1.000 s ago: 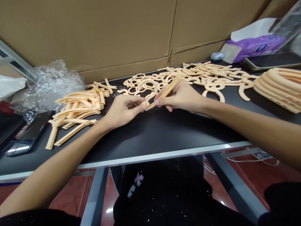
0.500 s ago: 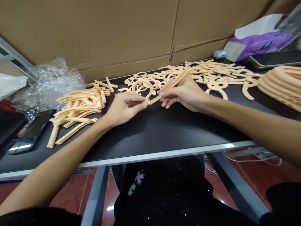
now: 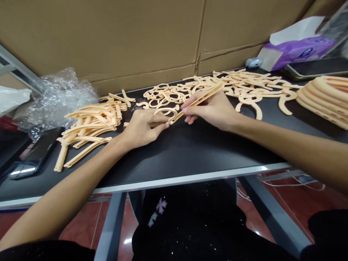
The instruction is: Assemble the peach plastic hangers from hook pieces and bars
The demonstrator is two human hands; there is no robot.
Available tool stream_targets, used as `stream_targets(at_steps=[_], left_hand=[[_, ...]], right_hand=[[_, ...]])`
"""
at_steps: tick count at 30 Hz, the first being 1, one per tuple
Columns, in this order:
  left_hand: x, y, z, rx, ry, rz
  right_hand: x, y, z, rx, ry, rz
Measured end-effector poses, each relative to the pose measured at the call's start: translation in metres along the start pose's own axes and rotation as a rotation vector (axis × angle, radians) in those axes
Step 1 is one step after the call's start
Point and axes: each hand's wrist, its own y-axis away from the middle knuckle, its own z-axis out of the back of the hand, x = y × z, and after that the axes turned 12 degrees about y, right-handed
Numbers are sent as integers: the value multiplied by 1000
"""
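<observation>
My left hand (image 3: 145,127) is closed, its thumb and fingers pinching a curved, ring-like peach plastic piece (image 3: 164,110). A narrow peach strip also passes through that hand, and its end (image 3: 126,124) sticks out on the far side. In my right hand (image 3: 210,108) is a long slotted peach plastic strip (image 3: 206,95), held like a pen. This strip slants down to the left, and its lower end meets the curved piece at my left fingertips. How the parts join there is too small to tell.
Long peach strips lie in a pile (image 3: 92,121) at left, beside crumpled clear plastic (image 3: 67,90) and a dark phone (image 3: 38,154). Curved pieces (image 3: 244,81) spread along the cardboard wall (image 3: 122,40). Stacked curved frames (image 3: 323,101) and a purple tissue pack (image 3: 301,52) are at right.
The curved piece has tipped from upright to nearly flat at my left fingertips. The strip in my right hand has rolled to show its slotted side. A strip end now shows behind my left hand.
</observation>
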Motion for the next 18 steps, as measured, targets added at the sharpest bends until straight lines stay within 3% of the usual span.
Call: stream_targets(at_steps=[7,18], left_hand=[[1,1,1,31,-37,-87],[2,1,0,42,-13,-148]], right_hand=[[-2,9,2,-88,353,319],[-7,6,4,-48,414,497]])
